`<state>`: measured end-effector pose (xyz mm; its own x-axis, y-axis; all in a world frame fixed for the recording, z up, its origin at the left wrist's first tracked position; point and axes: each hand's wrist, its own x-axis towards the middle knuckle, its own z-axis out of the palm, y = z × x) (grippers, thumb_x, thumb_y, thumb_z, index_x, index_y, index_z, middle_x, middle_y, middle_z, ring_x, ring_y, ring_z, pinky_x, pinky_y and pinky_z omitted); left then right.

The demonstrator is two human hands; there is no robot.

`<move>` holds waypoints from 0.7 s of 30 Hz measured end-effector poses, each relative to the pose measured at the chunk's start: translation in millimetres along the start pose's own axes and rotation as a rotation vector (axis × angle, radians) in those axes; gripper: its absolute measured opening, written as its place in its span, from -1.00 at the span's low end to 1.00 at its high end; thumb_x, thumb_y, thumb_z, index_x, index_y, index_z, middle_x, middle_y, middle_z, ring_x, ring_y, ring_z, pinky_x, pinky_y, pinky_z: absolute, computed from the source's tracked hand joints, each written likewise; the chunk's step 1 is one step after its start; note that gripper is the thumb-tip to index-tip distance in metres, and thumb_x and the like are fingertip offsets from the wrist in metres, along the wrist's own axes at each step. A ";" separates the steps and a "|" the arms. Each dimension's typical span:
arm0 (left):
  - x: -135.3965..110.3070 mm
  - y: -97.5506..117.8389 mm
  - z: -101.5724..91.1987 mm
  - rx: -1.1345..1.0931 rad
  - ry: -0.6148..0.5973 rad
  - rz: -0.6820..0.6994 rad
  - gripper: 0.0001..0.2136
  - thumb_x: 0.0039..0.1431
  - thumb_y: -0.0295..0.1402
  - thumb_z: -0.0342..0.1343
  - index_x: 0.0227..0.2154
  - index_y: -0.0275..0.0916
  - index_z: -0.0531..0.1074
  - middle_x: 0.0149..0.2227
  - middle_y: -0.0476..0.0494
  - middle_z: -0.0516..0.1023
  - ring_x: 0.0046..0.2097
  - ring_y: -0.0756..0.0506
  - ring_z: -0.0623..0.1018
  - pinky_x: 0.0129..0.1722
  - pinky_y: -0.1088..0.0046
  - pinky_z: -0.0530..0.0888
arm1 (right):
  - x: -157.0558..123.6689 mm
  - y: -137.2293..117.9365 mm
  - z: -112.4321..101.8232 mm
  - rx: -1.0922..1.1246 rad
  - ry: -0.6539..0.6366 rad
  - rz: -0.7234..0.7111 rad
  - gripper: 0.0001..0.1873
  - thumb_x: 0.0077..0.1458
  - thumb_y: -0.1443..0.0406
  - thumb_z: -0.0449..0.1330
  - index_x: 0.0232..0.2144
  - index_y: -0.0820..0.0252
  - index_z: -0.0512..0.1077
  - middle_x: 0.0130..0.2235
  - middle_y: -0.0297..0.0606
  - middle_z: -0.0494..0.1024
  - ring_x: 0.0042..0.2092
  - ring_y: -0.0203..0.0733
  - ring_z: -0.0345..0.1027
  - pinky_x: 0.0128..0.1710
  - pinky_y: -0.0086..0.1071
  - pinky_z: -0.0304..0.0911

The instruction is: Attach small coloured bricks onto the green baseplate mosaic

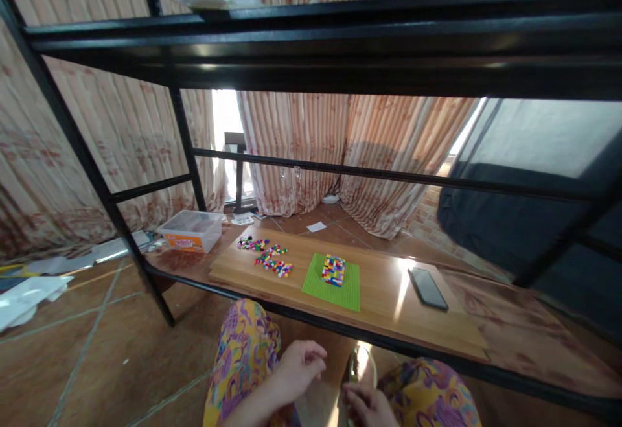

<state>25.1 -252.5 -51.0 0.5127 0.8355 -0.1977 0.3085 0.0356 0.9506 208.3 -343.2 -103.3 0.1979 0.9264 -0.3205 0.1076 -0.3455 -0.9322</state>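
My left hand (301,369) hovers above my left knee, its fingers loosely bent and apart, with nothing seen in it. By my right knee, my right hand (367,404) is partly cut off by the lower edge; its fingers are slightly bent and I see nothing held. Just beyond it, a shiny rounded object (373,370) near the floor catches sunlight; its kind is unclear. Farther off, a multicoloured block of toy building bricks (333,270) sits on a green baseplate (315,283). Loose small bricks (275,265) are scattered to its left. Neither hand touches these.
A wooden board (379,310) lies on the low shelf of a black metal frame (311,166). A dark phone (427,288) rests on its right part. A clear plastic box (192,231) stands at the left. Papers (32,297) lie on the floor.
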 end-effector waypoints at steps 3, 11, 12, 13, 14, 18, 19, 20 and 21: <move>30.0 18.8 -17.5 -0.036 0.111 0.085 -0.73 0.04 -0.30 0.09 -0.21 -0.31 0.50 -0.27 -0.17 0.60 -0.22 -0.10 0.55 -0.15 0.38 0.44 | 24.2 -31.7 -18.3 0.011 0.129 -0.134 -0.42 -0.20 -0.13 0.24 -0.31 0.23 0.56 -0.40 -0.15 0.59 -0.36 -0.07 0.45 -0.38 -0.29 0.35; 150.8 53.9 -40.3 -0.151 0.246 0.163 -0.60 0.13 -0.30 0.07 0.03 -0.31 0.36 0.12 -0.30 0.43 0.11 -0.17 0.44 0.19 0.24 0.28 | 115.9 -93.8 -53.6 -0.038 0.315 -0.358 -0.38 0.02 -0.06 0.14 -0.01 0.26 0.44 -0.01 0.01 0.52 0.01 0.03 0.41 0.00 -0.13 0.31; 163.6 56.1 -38.3 -0.184 0.240 0.155 -0.58 0.14 -0.27 0.06 0.06 -0.31 0.35 0.16 -0.32 0.39 0.15 -0.18 0.41 0.21 0.21 0.26 | 127.9 -97.0 -53.0 -0.048 0.324 -0.359 -0.36 0.05 -0.06 0.12 0.03 0.26 0.40 0.04 0.02 0.49 0.04 0.02 0.39 0.01 -0.13 0.31; 175.0 57.9 -35.5 -0.216 0.244 0.146 -0.56 0.16 -0.23 0.06 0.08 -0.30 0.33 0.19 -0.33 0.35 0.19 -0.20 0.37 0.23 0.19 0.23 | 139.6 -99.7 -51.3 -0.058 0.328 -0.354 -0.34 0.06 -0.06 0.11 0.07 0.26 0.36 0.08 0.03 0.45 0.07 0.02 0.36 0.03 -0.12 0.29; 185.1 59.2 -32.1 -0.245 0.253 0.138 -0.54 0.17 -0.19 0.04 0.09 -0.29 0.33 0.21 -0.33 0.32 0.22 -0.21 0.34 0.25 0.18 0.20 | 150.9 -102.3 -48.6 -0.071 0.329 -0.347 -0.32 0.07 -0.07 0.10 0.10 0.25 0.33 0.11 0.02 0.42 0.10 0.02 0.34 0.05 -0.11 0.27; 214.9 58.9 -17.9 -0.300 0.285 0.077 -0.45 0.21 -0.02 -0.05 0.14 -0.28 0.28 0.25 -0.29 0.26 0.28 -0.19 0.24 0.28 0.23 0.13 | 192.0 -112.4 -32.6 -0.092 0.292 -0.339 -0.28 0.11 -0.09 0.04 0.17 0.23 0.24 0.17 -0.01 0.37 0.17 0.02 0.24 0.18 -0.05 0.09; 220.3 58.0 -16.0 -0.298 0.276 0.064 -0.43 0.22 -0.01 -0.07 0.16 -0.29 0.26 0.25 -0.29 0.27 0.28 -0.18 0.25 0.28 0.25 0.13 | 201.0 -114.7 -28.4 -0.092 0.306 -0.316 -0.25 0.11 -0.10 0.02 0.19 0.26 0.22 0.18 0.02 0.35 0.19 0.03 0.22 0.19 -0.03 0.05; 225.1 57.2 -15.4 -0.286 0.280 0.058 -0.42 0.22 0.00 -0.08 0.17 -0.31 0.25 0.25 -0.30 0.26 0.27 -0.18 0.26 0.28 0.25 0.13 | 209.2 -116.8 -24.6 -0.099 0.322 -0.286 -0.21 0.11 -0.11 0.02 0.20 0.30 0.20 0.20 0.06 0.32 0.20 0.06 0.19 0.21 -0.02 0.02; 229.3 56.7 -16.1 -0.266 0.289 0.058 -0.40 0.22 0.01 -0.08 0.17 -0.32 0.23 0.26 -0.32 0.23 0.28 -0.18 0.24 0.28 0.25 0.12 | 216.5 -118.5 -21.2 -0.110 0.337 -0.261 -0.19 0.10 -0.12 0.01 0.21 0.33 0.18 0.21 0.09 0.30 0.21 0.07 0.17 0.21 -0.01 0.00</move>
<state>147.3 -50.1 -38.5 0.2651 0.9587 -0.1027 0.0477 0.0934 0.9945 259.1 -105.0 -58.7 0.4553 0.8902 0.0129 0.2954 -0.1374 -0.9455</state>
